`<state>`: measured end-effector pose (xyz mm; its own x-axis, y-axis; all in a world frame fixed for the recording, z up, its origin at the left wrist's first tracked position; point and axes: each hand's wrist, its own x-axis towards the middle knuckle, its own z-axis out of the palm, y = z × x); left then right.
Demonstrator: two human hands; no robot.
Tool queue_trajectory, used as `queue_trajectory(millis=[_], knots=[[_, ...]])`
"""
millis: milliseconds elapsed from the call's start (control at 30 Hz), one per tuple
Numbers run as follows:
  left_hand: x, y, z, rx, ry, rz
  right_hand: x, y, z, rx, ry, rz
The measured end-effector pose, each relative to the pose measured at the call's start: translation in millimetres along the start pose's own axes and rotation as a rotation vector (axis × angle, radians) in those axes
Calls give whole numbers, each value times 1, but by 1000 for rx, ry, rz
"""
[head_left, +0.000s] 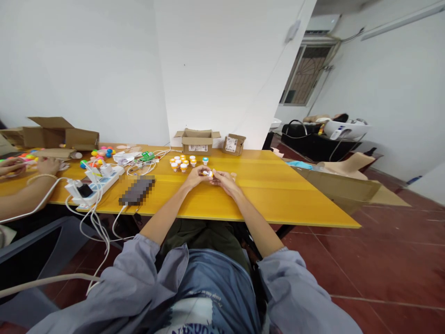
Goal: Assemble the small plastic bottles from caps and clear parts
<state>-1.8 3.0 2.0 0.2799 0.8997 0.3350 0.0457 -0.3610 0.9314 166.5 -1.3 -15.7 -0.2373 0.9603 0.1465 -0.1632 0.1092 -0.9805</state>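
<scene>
Over the yellow table (271, 185), my left hand (196, 177) is closed around a small white-and-orange capped piece (208, 174). My right hand (225, 182) meets it from the other side, its thumb and fingers pinching the same piece. Fingers cover part of it, so its exact kind is unclear. Just beyond my left hand stands a cluster of similar white-and-orange capped pieces (183, 167). A teal-topped one (205, 161) stands to the right of them. A small pale round piece (233, 176) sits behind my right hand, partly hidden.
An open cardboard box (197, 140) and a smaller box (234, 144) stand against the wall. At left are a dark blurred phone-like slab (137, 190), a power strip (100, 185) with trailing cables, colourful balls (104, 153), and a co-worker's arms (33, 192).
</scene>
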Motion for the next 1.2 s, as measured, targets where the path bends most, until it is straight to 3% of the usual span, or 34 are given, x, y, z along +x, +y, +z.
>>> queue_trajectory(millis=[500, 1200], knots=[[0, -1, -2, -11, -3, 15, 0, 3, 0, -19, 4, -65], [0, -4, -2, -32, -45, 3, 0, -2, 2, -104, -12, 11]])
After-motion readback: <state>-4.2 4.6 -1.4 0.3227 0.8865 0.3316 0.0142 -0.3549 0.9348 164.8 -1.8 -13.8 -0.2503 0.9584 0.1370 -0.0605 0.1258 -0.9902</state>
